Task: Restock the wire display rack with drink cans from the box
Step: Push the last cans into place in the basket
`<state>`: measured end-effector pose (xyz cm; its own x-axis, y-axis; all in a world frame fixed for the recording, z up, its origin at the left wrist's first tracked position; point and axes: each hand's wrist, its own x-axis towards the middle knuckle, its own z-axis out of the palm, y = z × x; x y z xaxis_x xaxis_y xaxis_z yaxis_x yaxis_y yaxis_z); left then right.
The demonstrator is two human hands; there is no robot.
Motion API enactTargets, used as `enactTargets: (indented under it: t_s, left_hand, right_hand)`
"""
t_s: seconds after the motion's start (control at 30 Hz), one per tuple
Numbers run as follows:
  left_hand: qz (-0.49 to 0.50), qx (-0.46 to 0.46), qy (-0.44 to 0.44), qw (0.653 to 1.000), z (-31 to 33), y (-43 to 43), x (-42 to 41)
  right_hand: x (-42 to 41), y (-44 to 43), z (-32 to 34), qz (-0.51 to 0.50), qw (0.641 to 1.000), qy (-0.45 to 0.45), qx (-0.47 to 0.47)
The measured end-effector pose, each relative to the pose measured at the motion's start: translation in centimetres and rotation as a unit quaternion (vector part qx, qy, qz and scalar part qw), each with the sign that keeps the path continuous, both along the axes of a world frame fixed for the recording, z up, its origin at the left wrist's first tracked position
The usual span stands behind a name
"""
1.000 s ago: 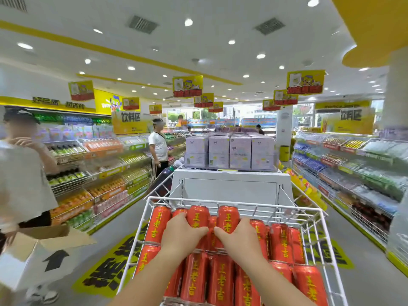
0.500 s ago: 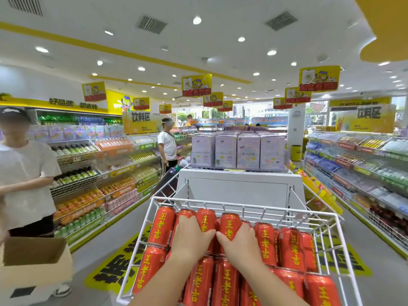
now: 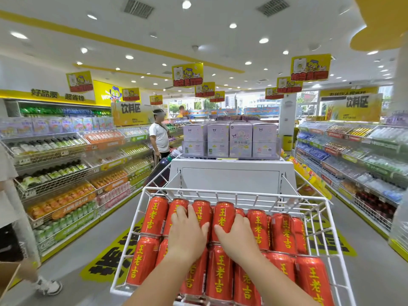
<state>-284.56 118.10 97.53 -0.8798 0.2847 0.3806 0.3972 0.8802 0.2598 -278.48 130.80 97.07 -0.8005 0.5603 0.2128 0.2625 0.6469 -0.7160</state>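
A white wire display rack [image 3: 234,192] stands right in front of me, filled with rows of red drink cans [image 3: 284,234] with yellow characters, all lying on their sides. My left hand [image 3: 187,236] lies palm down on the cans left of centre, fingers spread over the upper row. Beside it, my right hand [image 3: 239,238] rests flat too, its fingertips against one upper-row can [image 3: 223,217]. Neither hand lifts a can. A corner of the cardboard box [image 3: 6,278] shows at the lower left edge.
A white display stand [image 3: 231,173] topped with lilac cartons sits just behind the rack. Drink shelves [image 3: 66,173] line the left aisle and others [image 3: 353,162] the right. One person [image 3: 8,195] stands close at my left, another [image 3: 159,138] further down the aisle.
The view has swung right, so the cardboard box and the person at my left slid toward the edge. Both hands stayed on the same cans, fingers now flatter and more spread.
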Motion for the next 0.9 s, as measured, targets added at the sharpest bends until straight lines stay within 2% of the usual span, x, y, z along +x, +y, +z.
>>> enactTargets:
  t_s: [0.07, 0.2, 0.4, 0.53, 0.9]
  left_hand:
    - [0.012, -0.049, 0.03, 0.998, 0.2, -0.5, 0.4]
    - [0.004, -0.118, 0.03, 0.993, -0.1, -1.6, 1.2]
    - [-0.04, -0.168, 0.062, 0.983, -1.1, -3.4, 2.5]
    - [-0.07, -0.169, 0.064, 0.981, -1.7, -4.5, 4.5]
    - [-0.158, -0.142, 0.122, 0.97, -4.7, -13.4, 11.8]
  right_hand:
    - [0.0, 0.1, 0.3, 0.001, 1.0, -0.016, 0.003]
    - [0.4, 0.4, 0.8, -0.002, 0.999, -0.045, 0.027]
    - [3.0, 0.2, 1.4, -0.004, 0.973, -0.052, 0.223]
    - [5.6, 0.1, 0.7, -0.003, 0.953, -0.063, 0.298]
    - [16.4, -7.2, -3.2, -0.019, 0.933, -0.126, 0.336]
